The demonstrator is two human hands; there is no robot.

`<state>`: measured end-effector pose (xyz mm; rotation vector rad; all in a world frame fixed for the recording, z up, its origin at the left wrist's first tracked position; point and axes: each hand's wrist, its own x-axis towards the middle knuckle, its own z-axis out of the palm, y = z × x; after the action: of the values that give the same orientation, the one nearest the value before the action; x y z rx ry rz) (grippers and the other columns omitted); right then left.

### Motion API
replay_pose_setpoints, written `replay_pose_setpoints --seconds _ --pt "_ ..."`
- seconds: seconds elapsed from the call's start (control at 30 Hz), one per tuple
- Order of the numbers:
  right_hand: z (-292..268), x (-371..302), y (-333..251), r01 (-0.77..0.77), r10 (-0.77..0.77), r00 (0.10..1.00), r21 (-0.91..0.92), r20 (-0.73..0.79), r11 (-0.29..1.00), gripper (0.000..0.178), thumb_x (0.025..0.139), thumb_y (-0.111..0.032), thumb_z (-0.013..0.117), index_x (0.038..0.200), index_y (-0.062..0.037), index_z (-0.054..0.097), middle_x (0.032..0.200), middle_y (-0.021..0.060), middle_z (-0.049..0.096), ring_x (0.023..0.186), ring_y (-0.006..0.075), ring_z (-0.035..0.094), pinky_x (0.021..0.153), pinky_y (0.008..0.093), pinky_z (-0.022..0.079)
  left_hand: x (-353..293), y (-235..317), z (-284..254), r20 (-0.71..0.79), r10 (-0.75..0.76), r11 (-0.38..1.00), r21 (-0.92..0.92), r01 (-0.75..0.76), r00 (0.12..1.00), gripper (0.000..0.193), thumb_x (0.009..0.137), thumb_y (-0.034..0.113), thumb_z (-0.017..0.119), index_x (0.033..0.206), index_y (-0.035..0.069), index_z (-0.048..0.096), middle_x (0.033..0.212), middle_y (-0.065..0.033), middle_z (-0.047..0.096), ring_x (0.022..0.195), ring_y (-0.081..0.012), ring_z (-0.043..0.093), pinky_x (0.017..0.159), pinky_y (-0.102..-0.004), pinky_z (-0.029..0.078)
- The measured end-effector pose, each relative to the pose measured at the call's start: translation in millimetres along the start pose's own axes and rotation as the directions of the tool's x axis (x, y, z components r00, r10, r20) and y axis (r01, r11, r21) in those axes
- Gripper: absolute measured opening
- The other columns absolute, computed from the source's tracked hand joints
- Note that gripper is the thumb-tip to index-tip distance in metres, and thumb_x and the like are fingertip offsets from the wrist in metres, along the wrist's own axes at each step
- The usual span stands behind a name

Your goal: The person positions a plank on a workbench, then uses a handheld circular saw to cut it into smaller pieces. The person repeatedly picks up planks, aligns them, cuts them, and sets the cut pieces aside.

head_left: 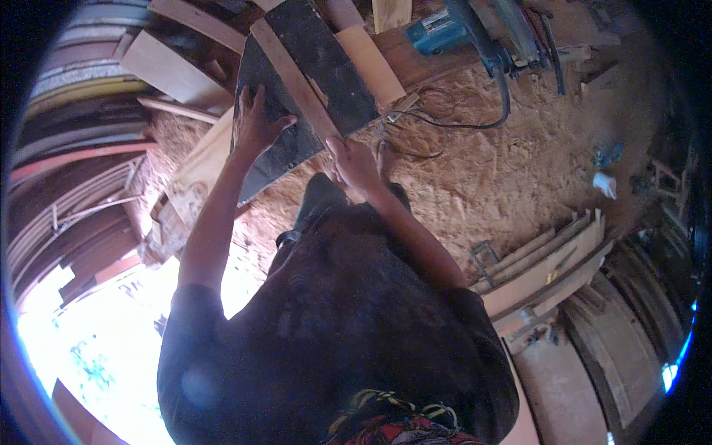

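Note:
A dark, flat board (348, 78) lies in front of me, with a narrow wooden strip (293, 74) slanting across its top. My left hand (256, 126) rests on the board's left part, fingers spread and thumb stretched toward the strip. At the strip's near end, by the board's front edge, my right hand (354, 165) is closed around the wood. The fingers' undersides are hidden there. Light wood (196, 178) shows below the board on the left.
A blue power tool (437, 33) sits at the far right of the board, and a black cable (475, 124) loops over the sawdust-covered ground (475, 170). Planks (174, 70) are piled at left. More boards (552, 267) stand at lower right.

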<state>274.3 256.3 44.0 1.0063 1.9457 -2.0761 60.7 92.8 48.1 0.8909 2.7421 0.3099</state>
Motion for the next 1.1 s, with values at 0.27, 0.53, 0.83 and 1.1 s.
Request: replay_pose_setpoints --seconds 0.27,0.53,0.83,1.1 --pt "1.2 -1.5 3.9 -0.035 0.032 0.998 0.047 0.055 0.998 0.047 0.104 -0.044 0.054 0.084 -0.0028 0.062 0.057 0.0044 0.059 0.044 0.0148 0.058 0.044 0.0332 0.046 -14.2 34.0 -9.3 0.131 -0.082 0.988 0.139 0.064 0.988 0.152 0.058 0.084 0.079 0.163 0.001 0.007 0.166 -0.0359 0.001 0.154 -0.0532 0.011 0.120 -0.0615 0.024" --pt "6.5 10.0 50.4 0.333 -0.337 0.941 -0.196 0.012 0.922 0.048 0.102 -0.047 0.053 0.086 -0.0041 0.068 0.060 0.0136 0.064 0.056 0.0313 0.066 0.056 0.0445 0.054 -15.3 33.5 -8.0 0.133 -0.090 0.988 0.140 0.071 0.987 0.154 0.057 0.084 0.080 0.163 0.001 0.005 0.167 -0.0347 -0.001 0.155 -0.0505 0.008 0.121 -0.0597 0.021" --pt "4.8 7.2 20.9 0.075 -0.076 0.997 -0.191 0.000 0.979 0.056 0.103 -0.049 0.048 0.075 -0.0048 0.069 0.059 0.0149 0.066 0.061 0.0356 0.070 0.063 0.0484 0.055 -13.2 30.2 -7.8 0.133 -0.083 0.991 0.117 0.067 0.988 0.155 0.056 0.086 0.077 0.163 0.002 0.003 0.167 -0.0340 -0.003 0.155 -0.0504 0.005 0.122 -0.0590 0.019" --pt "8.5 8.1 23.0 0.098 -0.106 0.994 -0.191 -0.034 0.977 0.053 0.104 -0.047 0.048 0.083 -0.0042 0.070 0.059 0.0147 0.066 0.061 0.0359 0.070 0.063 0.0474 0.056 -13.1 27.2 -4.4 0.119 -0.069 0.994 0.092 0.059 0.991 0.154 0.057 0.086 0.076 0.164 0.004 0.002 0.167 -0.0337 -0.004 0.155 -0.0510 0.004 0.123 -0.0591 0.017"
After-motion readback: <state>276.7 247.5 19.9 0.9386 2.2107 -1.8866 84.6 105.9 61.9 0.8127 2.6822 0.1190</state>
